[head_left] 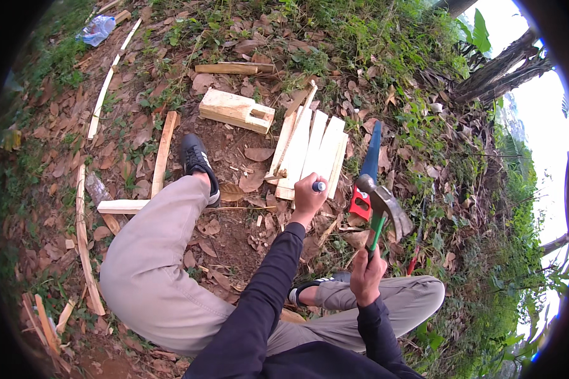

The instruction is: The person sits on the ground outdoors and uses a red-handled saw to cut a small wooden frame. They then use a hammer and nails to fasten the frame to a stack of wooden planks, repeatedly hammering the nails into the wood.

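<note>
In my left hand (310, 198) is a tool handle (320, 186) with a round blue end facing up; my closed fingers hide the rest of the tool. That hand rests at the near edge of several pale wooden slats (317, 136) lying side by side, with a narrow stick on top of them. My right hand (367, 276) grips a claw hammer (388, 211) by its green handle. The hammer's head is raised, to the right of my left hand and apart from it. Below the hammer lies a handsaw (371, 155) with a blue blade and a red handle.
A notched wooden block (236, 111) lies beyond my shoe (199, 164), with short wood pieces (234, 68) behind it. Long strips (85, 240) and another stick (164, 155) lie left. A clear plastic bag (97, 30) is far left. Leaves cover the ground; tree trunks (502, 69) stand right.
</note>
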`<state>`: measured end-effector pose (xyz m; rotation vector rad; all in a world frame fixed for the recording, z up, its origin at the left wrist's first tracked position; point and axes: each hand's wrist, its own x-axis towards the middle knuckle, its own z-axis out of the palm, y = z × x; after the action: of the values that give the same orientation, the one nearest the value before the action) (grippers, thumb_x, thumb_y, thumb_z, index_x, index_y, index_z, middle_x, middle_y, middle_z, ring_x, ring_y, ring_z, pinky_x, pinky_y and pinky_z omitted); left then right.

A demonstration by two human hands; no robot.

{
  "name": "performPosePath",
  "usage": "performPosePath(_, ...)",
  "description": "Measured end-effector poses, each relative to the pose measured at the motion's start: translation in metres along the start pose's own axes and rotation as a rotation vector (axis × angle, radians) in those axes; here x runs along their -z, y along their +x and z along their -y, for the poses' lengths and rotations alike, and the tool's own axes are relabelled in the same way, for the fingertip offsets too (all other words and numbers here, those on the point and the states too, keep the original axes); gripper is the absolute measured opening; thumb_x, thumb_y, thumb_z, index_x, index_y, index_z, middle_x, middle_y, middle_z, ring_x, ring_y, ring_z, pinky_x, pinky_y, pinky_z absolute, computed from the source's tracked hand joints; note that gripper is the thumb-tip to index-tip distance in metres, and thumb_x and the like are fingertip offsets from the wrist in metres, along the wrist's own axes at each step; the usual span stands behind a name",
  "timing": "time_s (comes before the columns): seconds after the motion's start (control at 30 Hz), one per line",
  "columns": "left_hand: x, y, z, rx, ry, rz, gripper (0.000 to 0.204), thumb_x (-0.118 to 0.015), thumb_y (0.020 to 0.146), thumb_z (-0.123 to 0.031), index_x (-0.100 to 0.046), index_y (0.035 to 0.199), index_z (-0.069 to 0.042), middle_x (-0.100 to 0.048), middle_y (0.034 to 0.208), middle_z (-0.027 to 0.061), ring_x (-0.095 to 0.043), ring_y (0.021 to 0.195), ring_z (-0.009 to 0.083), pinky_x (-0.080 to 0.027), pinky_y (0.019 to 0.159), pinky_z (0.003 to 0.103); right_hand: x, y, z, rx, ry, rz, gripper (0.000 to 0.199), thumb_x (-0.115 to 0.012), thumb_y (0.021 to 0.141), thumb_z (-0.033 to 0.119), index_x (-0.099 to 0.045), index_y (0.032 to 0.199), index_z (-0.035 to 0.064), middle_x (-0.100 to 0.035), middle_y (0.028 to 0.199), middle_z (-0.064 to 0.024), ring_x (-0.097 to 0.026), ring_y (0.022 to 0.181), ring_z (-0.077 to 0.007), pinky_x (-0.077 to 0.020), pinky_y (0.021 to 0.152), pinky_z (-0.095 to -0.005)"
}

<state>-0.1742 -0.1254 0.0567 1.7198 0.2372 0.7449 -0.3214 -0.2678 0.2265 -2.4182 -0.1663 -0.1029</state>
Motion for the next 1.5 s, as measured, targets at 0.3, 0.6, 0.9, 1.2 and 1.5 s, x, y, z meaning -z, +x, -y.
performPosePath(0.3, 0.007, -0.001, 0.004, 0.005, 0.005, -0.002, 0.023, -0.067, 0.081, -0.007, -0.052, 0.065, -0.002, -0.053, 0.055, 0.0142, -0.056, 0.049, 0.0305, -0.044, 0.050, 0.038, 0.018, 0.021, 0.048, -0.018, 0.073, -0.042, 0.026, -0.056, 0.102, 0.025, -0.051, 0.088, 0.0023, -0.050, 0.058, -0.0143, -0.052, 0.047, -0.0344, -0.0391, 0.048, -0.0412)
performPosePath(0.6, 0.004, 0.001, 0.003, -0.019, 0.024, 0.045, 0.019, -0.068, 0.077, -0.004, -0.052, 0.066, -0.001, -0.057, 0.058, 0.0169, -0.062, 0.053, 0.0312, -0.045, 0.052, 0.039, -0.010, 0.016, 0.011, -0.049, -0.114, 0.144, 0.028, -0.057, 0.102, 0.023, -0.047, 0.085, 0.0022, -0.052, 0.058, -0.0199, -0.056, 0.053, -0.0409, -0.0403, 0.049, -0.0453)
performPosePath(0.9, 0.002, 0.000, 0.001, 0.015, 0.052, 0.057, 0.022, -0.069, 0.079, -0.007, -0.054, 0.065, -0.002, -0.058, 0.057, 0.0154, -0.062, 0.053, 0.0341, -0.048, 0.051, 0.041, -0.022, 0.008, 0.002, -0.072, -0.150, 0.219, 0.028, -0.055, 0.103, 0.024, -0.050, 0.088, 0.0008, -0.053, 0.060, -0.0211, -0.058, 0.057, -0.0423, -0.0413, 0.051, -0.0463)
performPosePath(1.2, 0.006, 0.000, -0.004, -0.011, 0.003, 0.015, 0.024, -0.069, 0.081, -0.007, -0.052, 0.065, -0.002, -0.055, 0.055, 0.0149, -0.058, 0.050, 0.0308, -0.045, 0.050, 0.039, 0.009, 0.000, 0.017, 0.021, 0.340, -0.187, 0.028, -0.057, 0.102, 0.027, -0.052, 0.089, 0.0024, -0.047, 0.054, -0.0140, -0.049, 0.043, -0.0291, -0.0364, 0.045, -0.0383)
performPosePath(1.5, 0.008, 0.001, -0.002, -0.008, -0.028, 0.026, 0.027, -0.068, 0.083, -0.006, -0.050, 0.064, -0.001, -0.052, 0.054, 0.0138, -0.052, 0.046, 0.0242, -0.042, 0.048, 0.037, -0.001, 0.026, -0.033, -0.157, 0.052, -0.050, 0.033, -0.053, 0.105, 0.027, -0.060, 0.089, -0.0005, -0.053, 0.056, -0.0119, -0.047, 0.043, -0.0211, -0.0344, 0.046, -0.0377)
